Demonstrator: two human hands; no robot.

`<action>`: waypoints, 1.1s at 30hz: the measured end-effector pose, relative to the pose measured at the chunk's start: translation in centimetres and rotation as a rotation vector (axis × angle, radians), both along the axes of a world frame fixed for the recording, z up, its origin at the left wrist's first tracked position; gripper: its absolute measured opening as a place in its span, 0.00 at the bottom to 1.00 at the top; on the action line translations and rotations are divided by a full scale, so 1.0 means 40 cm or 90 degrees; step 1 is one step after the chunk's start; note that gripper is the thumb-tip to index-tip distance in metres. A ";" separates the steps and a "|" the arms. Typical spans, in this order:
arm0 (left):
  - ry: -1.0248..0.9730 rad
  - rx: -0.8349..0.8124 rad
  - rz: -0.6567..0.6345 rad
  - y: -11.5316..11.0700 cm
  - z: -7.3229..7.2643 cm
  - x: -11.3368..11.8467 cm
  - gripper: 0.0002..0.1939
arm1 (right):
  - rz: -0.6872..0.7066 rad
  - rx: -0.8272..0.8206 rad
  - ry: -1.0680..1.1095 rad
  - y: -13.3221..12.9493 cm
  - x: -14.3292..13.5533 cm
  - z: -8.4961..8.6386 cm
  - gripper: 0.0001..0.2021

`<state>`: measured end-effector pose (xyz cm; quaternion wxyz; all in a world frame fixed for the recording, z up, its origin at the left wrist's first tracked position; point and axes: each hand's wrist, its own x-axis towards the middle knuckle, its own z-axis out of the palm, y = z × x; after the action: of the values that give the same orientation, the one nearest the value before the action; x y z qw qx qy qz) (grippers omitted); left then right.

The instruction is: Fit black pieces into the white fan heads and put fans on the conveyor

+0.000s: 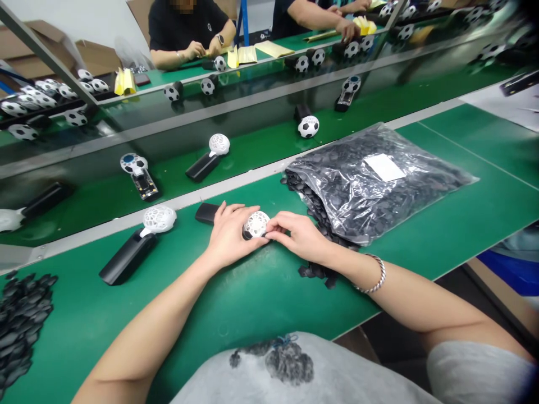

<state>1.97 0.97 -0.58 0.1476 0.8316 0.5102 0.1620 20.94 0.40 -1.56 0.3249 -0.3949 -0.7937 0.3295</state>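
Note:
My left hand point(233, 230) is closed around a white openwork soccer-ball head point(256, 224), with black patches on its lower edge. A black handle point(206, 213) sticks out to the left beneath that hand. My right hand point(297, 235) pinches at the right rim of the ball head; whatever is between its fingertips is too small to make out. Beside the right wrist, small loose black pieces point(318, 272) lie on the green table point(236, 297), spilling from a clear plastic bag point(379, 179) full of them. Another ball-headed unit with a black handle point(128, 255) rests left of my left hand.
A pile of black pieces point(25, 320) sits at far left. Behind a metal edge point(185, 196), a green conveyor point(256, 151) carries several ball-headed units, some with exposed circuit boards point(145, 185). Across it, co-workers point(189, 33) handle parts near yellow papers point(273, 49).

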 end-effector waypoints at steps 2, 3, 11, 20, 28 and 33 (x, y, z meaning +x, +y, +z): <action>-0.005 0.006 0.002 0.000 -0.004 -0.002 0.34 | 0.007 0.013 -0.006 -0.007 -0.001 0.004 0.02; -0.007 0.007 0.002 0.000 -0.006 -0.002 0.34 | 0.014 0.017 -0.003 -0.010 -0.002 0.005 0.03; -0.022 -0.005 -0.023 0.001 0.000 -0.008 0.37 | 0.108 0.142 -0.080 0.010 0.013 0.026 0.05; -0.018 0.017 -0.012 0.000 -0.001 -0.002 0.30 | 0.121 0.165 -0.085 0.032 -0.002 0.024 0.04; -0.039 0.030 0.010 -0.004 0.002 0.011 0.26 | 0.028 -0.028 0.049 0.043 0.002 -0.032 0.16; -0.058 0.040 -0.014 0.005 -0.002 0.006 0.25 | 0.019 -0.101 0.098 0.043 -0.007 -0.039 0.17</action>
<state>2.20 1.16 -0.65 0.1465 0.8331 0.4887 0.2139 20.65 2.13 -3.13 0.3476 -0.3814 -0.7437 0.4251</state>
